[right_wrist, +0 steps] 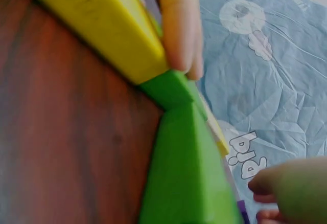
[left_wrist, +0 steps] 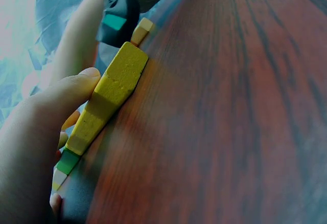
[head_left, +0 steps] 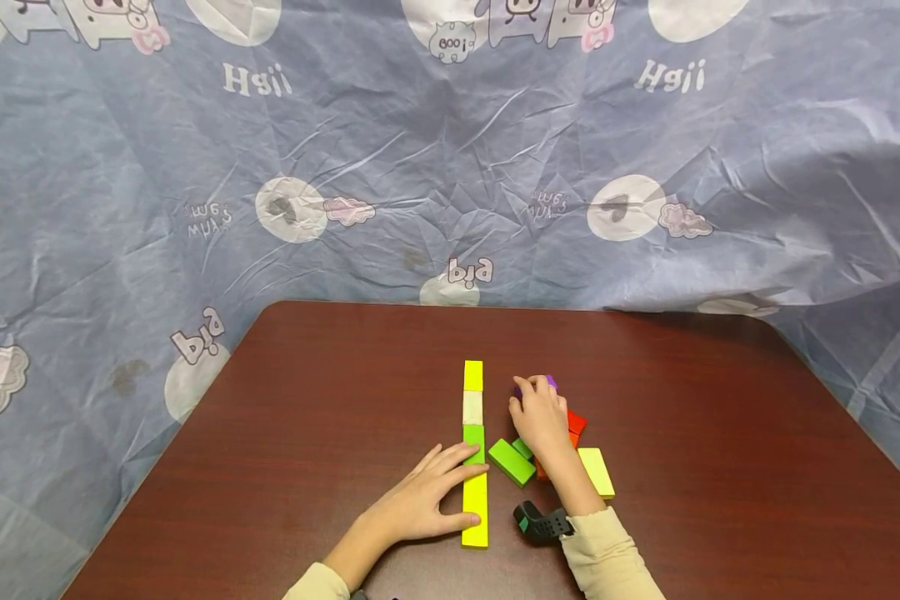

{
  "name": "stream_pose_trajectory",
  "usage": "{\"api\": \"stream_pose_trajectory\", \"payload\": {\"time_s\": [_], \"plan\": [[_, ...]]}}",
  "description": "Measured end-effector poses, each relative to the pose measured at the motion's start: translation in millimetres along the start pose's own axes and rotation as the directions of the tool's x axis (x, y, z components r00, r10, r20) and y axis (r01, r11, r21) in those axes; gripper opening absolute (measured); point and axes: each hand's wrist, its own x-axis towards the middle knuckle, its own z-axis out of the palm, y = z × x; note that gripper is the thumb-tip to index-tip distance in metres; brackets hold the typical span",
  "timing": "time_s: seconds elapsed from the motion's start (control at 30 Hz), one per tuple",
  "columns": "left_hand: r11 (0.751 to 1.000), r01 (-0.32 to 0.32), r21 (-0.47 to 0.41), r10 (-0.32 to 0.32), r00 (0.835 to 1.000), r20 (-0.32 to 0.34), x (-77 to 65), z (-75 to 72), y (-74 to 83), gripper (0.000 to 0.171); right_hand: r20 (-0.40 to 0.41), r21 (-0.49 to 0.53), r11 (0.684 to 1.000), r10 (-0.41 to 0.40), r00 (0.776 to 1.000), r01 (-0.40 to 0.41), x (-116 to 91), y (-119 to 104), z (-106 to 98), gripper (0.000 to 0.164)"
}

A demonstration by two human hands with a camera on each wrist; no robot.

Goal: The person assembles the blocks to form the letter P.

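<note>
A straight row of blocks lies on the table, with yellow blocks [head_left: 476, 507] at the near end, then a green block [head_left: 474, 435], a white block [head_left: 472, 407] and a yellow block [head_left: 473, 375] at the far end. My left hand [head_left: 423, 497] spreads along its left side; the thumb touches the near yellow part [left_wrist: 110, 88] and two fingers lie across the row. To the right, my right hand [head_left: 542, 419] reaches over loose blocks, its bent fingers over a purple block [head_left: 552, 382]. That block [right_wrist: 242, 211] shows just past the fingertips in the right wrist view.
Near the right hand lie a loose green block [head_left: 512, 462], red blocks [head_left: 576, 422] and a pale yellow block [head_left: 596, 472]. A black wrist strap [head_left: 542, 523] is on the right wrist. A patterned blue-grey cloth [head_left: 450, 150] hangs behind the table [head_left: 330, 358].
</note>
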Motion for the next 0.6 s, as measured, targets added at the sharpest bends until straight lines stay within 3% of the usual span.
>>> {"api": "stream_pose_trajectory", "payload": {"time_s": [0.1,0.23,0.47,0.6], "plan": [[1.000,0.005,0.004,-0.005,1.000,0.004,-0.1,-0.1,1.3,0.061,-0.016,-0.033,0.999,0.028,0.999,-0.029,-3.8,4.5,-1.0,0.040],[1.000,0.003,0.003,-0.003,1.000,0.003,-0.1,0.6,1.3,0.061,-0.007,-0.058,0.998,-0.010,1.000,0.010,-3.4,6.5,-1.0,0.038],[1.000,0.009,-0.001,-0.009,1.000,0.007,-0.7,0.2,0.5,0.061,0.120,0.046,0.996,-0.080,0.989,0.075,-1.9,5.4,1.3,0.038],[1.000,0.003,-0.002,-0.003,1.000,0.004,-0.1,-0.2,0.6,0.061,0.139,0.067,0.995,-0.083,0.987,0.074,-2.2,1.5,-1.3,0.039]]}}
